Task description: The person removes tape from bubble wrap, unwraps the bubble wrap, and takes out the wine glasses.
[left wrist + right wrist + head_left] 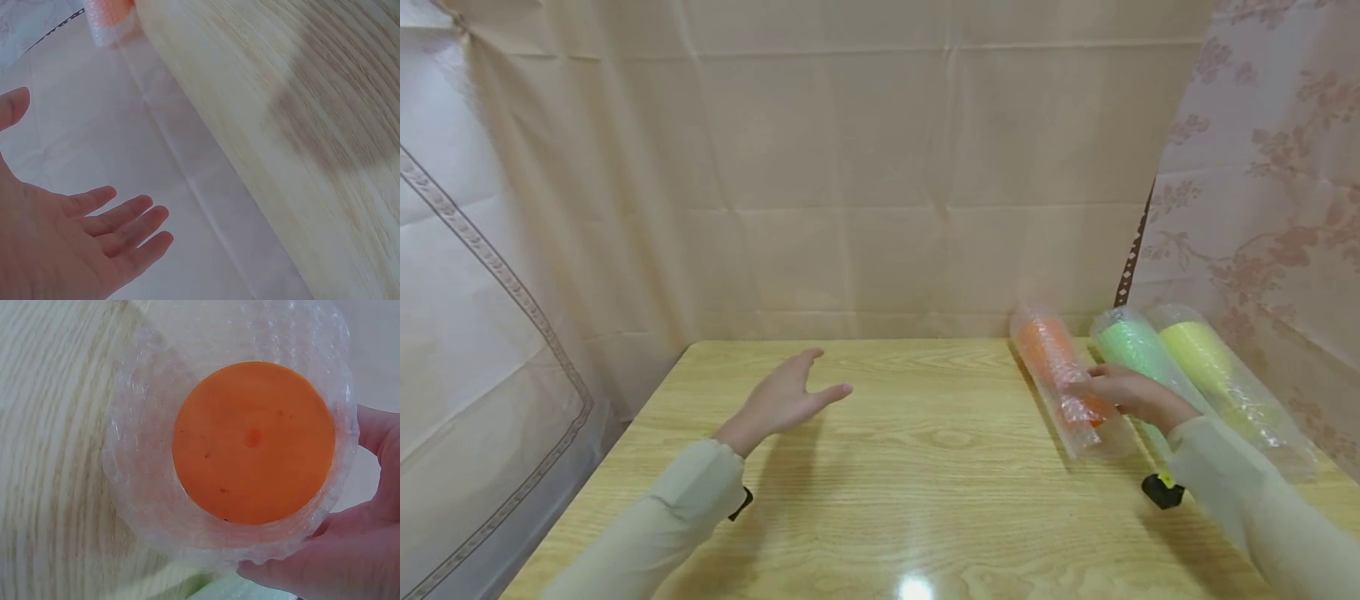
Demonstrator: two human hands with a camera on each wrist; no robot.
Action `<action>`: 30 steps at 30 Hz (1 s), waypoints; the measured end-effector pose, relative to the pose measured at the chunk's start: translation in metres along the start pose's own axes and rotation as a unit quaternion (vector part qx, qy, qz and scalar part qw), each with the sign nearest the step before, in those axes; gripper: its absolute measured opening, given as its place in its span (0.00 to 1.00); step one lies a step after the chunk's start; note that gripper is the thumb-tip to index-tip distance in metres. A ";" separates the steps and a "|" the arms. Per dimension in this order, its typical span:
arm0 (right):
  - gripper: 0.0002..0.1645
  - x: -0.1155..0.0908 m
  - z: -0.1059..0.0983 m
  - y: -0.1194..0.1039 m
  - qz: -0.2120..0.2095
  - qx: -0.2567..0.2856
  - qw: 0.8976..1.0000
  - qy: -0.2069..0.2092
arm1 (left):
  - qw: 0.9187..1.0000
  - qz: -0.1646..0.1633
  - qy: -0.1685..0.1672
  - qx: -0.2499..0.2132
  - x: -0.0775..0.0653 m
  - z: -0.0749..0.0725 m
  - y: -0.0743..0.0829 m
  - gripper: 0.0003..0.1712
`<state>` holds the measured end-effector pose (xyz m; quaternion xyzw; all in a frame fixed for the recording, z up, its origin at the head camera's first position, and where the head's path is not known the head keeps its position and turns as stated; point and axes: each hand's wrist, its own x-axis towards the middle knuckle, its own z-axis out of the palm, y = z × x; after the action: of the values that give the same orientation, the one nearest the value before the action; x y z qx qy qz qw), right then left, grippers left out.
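Observation:
My right hand [1138,396] grips the side of an orange goblet-shaped object [1047,346] in clear bubble wrap, at the right of the table. The right wrist view looks into the open end of the wrap at a round orange base [253,447], with thumb and fingers [294,569] around the wrap's side. Over the left part of the table, my left hand [778,396] holds nothing, its fingers apart from the thumb. In the left wrist view its palm [56,250] shows with the fingers loosely extended.
Right of the orange piece lie a green bubble-wrapped piece [1131,346] and a yellow one [1198,354], partly behind my right forearm. The wood-grain table [917,467] meets a beige curtain [850,192] at the back. A patterned cloth [1285,192] hangs on the right.

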<state>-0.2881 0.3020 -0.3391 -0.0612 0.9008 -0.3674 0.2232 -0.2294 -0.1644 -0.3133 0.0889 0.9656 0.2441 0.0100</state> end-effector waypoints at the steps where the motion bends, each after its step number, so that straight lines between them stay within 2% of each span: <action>1: 0.52 0.000 0.001 0.001 -0.003 0.006 1.000 -0.004 | 1.000 -0.001 -0.002 -0.006 0.001 0.001 0.001 0.52; 9: 0.55 0.001 0.012 0.004 -0.024 0.049 0.998 0.011 | 0.999 0.001 -0.004 -0.045 0.006 0.007 0.007 0.52; 14: 0.55 0.002 0.021 0.003 -0.020 0.082 0.996 0.014 | 0.997 -0.006 -0.014 -0.075 0.009 0.013 0.011 0.51; 19: 0.55 0.003 0.029 0.002 -0.019 0.094 0.995 0.012 | 0.994 -0.010 -0.028 -0.102 0.013 0.022 0.017 0.49; 30: 0.51 0.008 0.043 -0.006 -0.035 0.125 0.992 0.007 | 0.988 -0.023 -0.033 -0.150 0.025 0.041 0.034 0.43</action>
<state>-0.2761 0.2683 -0.3651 -0.0618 0.8469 -0.4848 0.2094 -0.2455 -0.1110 -0.3329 0.0717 0.9189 0.3830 0.0611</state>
